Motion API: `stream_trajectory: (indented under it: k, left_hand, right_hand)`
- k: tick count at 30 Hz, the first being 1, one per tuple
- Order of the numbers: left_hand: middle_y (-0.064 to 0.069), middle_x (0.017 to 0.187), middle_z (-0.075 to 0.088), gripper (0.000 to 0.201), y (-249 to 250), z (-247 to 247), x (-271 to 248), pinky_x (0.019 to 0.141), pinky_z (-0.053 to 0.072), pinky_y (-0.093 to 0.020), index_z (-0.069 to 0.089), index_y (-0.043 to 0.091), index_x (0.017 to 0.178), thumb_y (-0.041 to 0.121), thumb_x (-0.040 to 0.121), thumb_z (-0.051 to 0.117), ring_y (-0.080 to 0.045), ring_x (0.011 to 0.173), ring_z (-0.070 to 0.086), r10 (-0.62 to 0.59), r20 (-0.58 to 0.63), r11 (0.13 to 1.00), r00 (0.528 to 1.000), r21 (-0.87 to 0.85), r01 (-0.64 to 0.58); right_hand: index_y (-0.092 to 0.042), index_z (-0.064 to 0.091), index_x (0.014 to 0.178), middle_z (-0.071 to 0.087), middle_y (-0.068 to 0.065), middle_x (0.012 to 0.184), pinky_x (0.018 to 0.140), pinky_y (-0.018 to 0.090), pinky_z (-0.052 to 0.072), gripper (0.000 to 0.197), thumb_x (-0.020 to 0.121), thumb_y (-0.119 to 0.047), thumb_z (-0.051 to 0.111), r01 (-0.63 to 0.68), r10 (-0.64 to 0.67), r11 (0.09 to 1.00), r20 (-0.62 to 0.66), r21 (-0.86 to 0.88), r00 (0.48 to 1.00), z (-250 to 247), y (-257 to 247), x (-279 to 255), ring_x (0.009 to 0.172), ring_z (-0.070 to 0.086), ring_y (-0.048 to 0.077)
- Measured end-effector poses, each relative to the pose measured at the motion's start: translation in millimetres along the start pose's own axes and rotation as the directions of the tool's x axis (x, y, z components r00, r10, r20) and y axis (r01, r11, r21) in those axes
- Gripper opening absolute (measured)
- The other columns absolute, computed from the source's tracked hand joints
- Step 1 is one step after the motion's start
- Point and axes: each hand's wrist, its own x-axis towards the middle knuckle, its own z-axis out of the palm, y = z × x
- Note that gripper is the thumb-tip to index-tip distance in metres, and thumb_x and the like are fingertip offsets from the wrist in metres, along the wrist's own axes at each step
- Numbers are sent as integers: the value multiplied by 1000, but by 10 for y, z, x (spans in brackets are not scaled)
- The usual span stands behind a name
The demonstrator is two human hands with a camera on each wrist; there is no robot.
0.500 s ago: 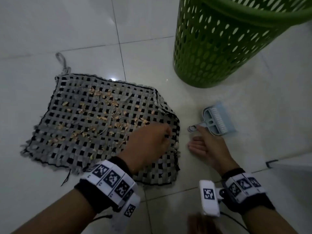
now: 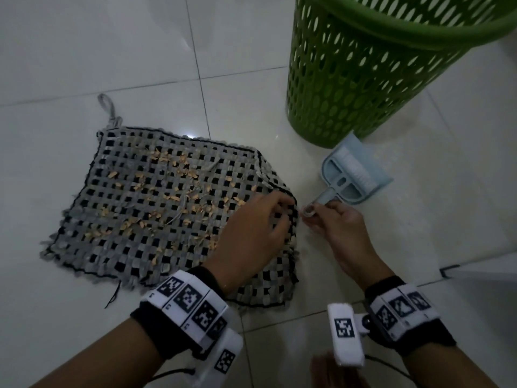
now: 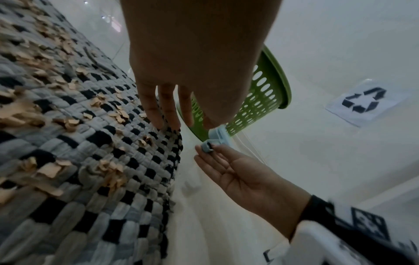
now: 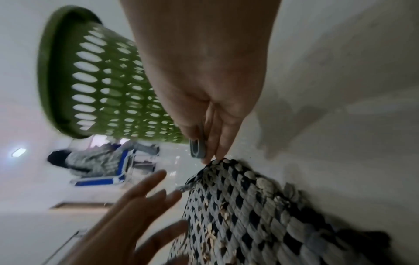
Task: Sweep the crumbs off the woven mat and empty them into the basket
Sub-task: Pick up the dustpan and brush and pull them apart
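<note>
Pinching dustpan handle (image 2: pixel 321 201), right hand (image 2: pixel 340 228) beside mat edge (image 2: pixel 292 208).

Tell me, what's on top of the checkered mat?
Lots of tan crumbs lie scattered over the mat. The left hand rests over its right edge, fingers touching the weave. Whatever lies under that hand is hidden.

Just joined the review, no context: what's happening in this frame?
A person is about to clean a woven mat strewn with tan crumbs on a tiled floor. The right hand pinches the handle end of a pale blue dustpan with a brush nested in it. The left hand rests on the mat's right edge. The green basket stands just behind the dustpan. No sweeping yet.
</note>
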Motion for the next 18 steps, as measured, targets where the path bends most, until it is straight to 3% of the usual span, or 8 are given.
stream_trajectory:
  k: [3,5,7,9,11,13,15,18]
  left_hand:
    - [16,112,62,33,30,-46,34,74,51,-14,55,36,131,35,98,57,1,89,60,0,-71,997,997,-82,-6]
    - [16,102,66,37,15,-96,51,69,55,-18,52,36,134,36,97,58,1,83,63,22,-97,997,995,-71,-29]
    - [14,86,67,37,-7,-164,65,62,57,-25,52,35,133,40,97,57,2,71,63,30,-133,999,991,-22,-34]
    - [15,73,63,36,-24,-238,86,56,53,-22,56,31,130,46,97,55,4,64,60,5,-180,999,984,46,3]
    - [17,64,57,33,-22,-307,114,49,42,-16,65,30,117,52,95,54,4,57,54,-41,-231,996,972,69,59]
    - [18,55,53,28,-12,-366,146,45,32,-10,69,30,95,54,94,56,3,50,50,-116,-227,992,967,-75,101]
    - [22,51,51,30,-13,-412,167,43,29,-10,66,27,82,53,95,56,3,47,46,-150,-154,974,977,-193,119]
    - [19,53,49,28,2,-435,165,45,32,-11,63,24,83,48,96,56,2,46,42,-187,-62,932,980,-326,157]
  right_hand:
    - [-2,68,95,75,12,84,81,41,60,18,89,-18,66,144,-104,951,156,-273,982,147,-87,-157,83,73,26]
    - [-9,68,89,74,7,74,71,42,61,16,87,-24,69,250,-177,877,206,-410,962,284,-129,-211,74,72,25]
    - [-11,67,86,72,3,70,64,33,60,15,86,-26,70,320,-232,820,236,-474,944,408,-155,-242,68,71,18]
    - [-11,67,86,71,-1,69,57,17,53,14,86,-25,69,408,-303,741,277,-533,912,483,-168,-266,62,67,8]
    - [-10,66,86,69,0,70,55,13,49,14,87,-24,67,498,-367,632,337,-594,867,514,-155,-269,62,65,8]
    - [-10,66,90,70,0,74,60,17,53,14,88,-24,67,545,-390,579,382,-606,838,527,-143,-291,65,66,6]
    - [-9,66,94,71,-1,76,63,17,55,13,88,-21,68,539,-366,634,399,-555,841,533,-139,-319,66,68,5]
    - [-9,65,97,72,-2,75,63,21,56,13,89,-19,67,414,-247,796,388,-442,888,530,-139,-368,63,71,10]
